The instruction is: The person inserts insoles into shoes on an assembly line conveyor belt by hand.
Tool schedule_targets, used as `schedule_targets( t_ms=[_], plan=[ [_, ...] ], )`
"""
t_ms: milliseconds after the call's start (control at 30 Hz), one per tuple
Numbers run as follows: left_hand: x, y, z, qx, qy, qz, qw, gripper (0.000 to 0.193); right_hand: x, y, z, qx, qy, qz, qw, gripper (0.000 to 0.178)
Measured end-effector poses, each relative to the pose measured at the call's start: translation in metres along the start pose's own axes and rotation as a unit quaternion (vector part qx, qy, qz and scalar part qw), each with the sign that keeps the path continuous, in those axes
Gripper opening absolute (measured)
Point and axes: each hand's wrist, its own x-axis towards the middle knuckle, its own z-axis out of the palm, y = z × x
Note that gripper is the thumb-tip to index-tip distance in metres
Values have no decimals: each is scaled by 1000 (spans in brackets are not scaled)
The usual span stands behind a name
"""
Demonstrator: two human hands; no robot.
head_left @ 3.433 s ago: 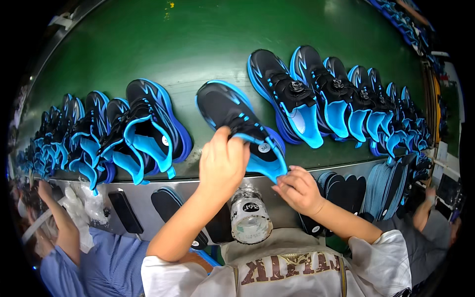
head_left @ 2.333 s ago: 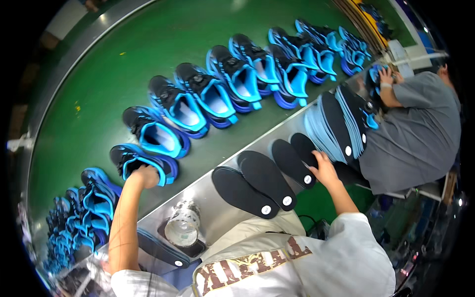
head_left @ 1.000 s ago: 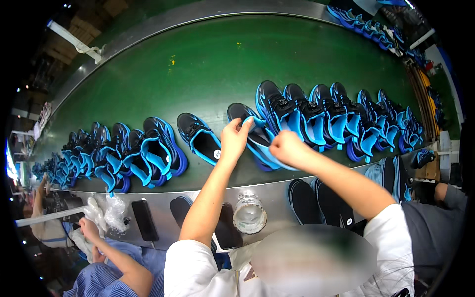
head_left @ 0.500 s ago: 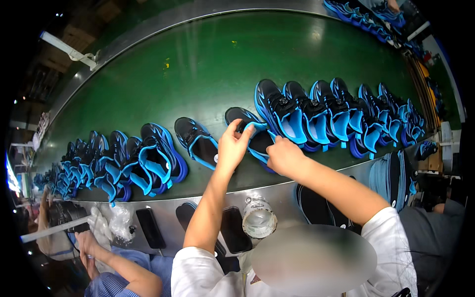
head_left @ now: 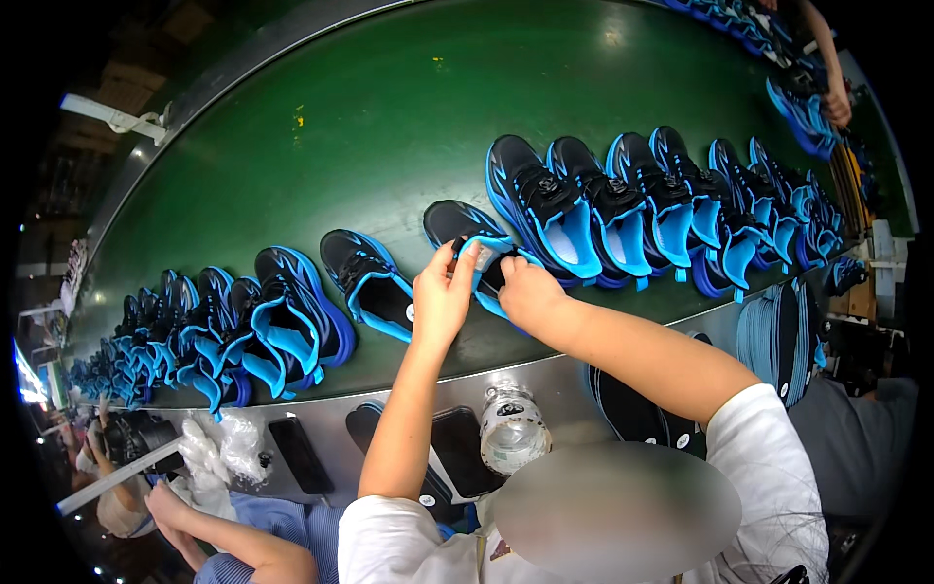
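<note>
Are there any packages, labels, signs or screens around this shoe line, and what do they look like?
Plastic bottle: on the metal ledge below the left hand, clear, round, dark cap label.
Crumpled plastic bag: far left on the ledge, clear and whitish.
Flat dark slab, perhaps a phone: beside the bag, blank.
No signs visible.

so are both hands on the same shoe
Yes, the left hand and the right hand both grip the open collar of one black and blue shoe lying on the green belt.
</note>
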Motion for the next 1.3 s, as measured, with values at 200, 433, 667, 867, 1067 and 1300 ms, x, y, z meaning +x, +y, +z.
schedule_targets(
  t_ms=[200,433,667,867,1067,1300],
  plan=[
    [-2,-4,-2,-12,-19,-3,1000,29,12,-2,2,-140,-119,-48,982,25],
    [3,-10,13,172,167,269,933,30,-4,19,-23,-71,-77,-164,981,21],
    [-1,-2,21,382,51,282,879,32,-35,17,-14,54,-83,-143,985,39],
    [-18,4,25,438,46,285,851,22,-103,16,22,255,363,-52,895,18],
    [-21,-3,5,419,79,275,862,15,-89,-4,29,368,405,7,837,17],
    [16,21,-66,247,187,163,937,4,-178,11,27,362,369,-22,856,33]
  ],
)
